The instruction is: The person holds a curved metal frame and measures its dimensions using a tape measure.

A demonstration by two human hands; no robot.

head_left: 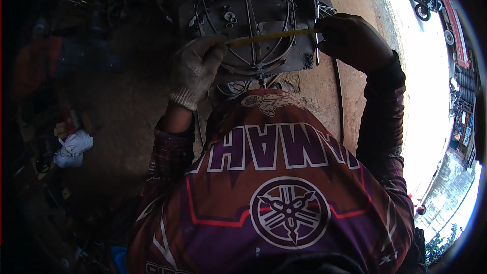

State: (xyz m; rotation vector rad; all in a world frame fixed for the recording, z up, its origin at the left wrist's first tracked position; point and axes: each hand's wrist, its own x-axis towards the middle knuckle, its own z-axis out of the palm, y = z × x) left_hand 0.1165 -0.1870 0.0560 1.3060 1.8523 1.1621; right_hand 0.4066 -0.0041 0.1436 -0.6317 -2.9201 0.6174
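A yellow measuring tape (269,36) is stretched across a round metal-rod frame (247,0). My left hand (197,66), in a pale knitted glove, pinches the tape's left end with thumb and fingers. At the other end my right hand (352,40) is closed on the tape beside a thin upright metal rod (317,0); shadow hides most of its fingers. The frame has bent crossbars and lies on a dark metal work table (302,53). A few small metal rings (230,18) rest inside it.
A long thin bar (339,101) lies on the brown dirt floor (309,89), right of the table. White bundled cloth (74,148) and dark clutter are at the left. Outside, at the far right, a motorcycle (423,7) stands near a red vehicle (450,20).
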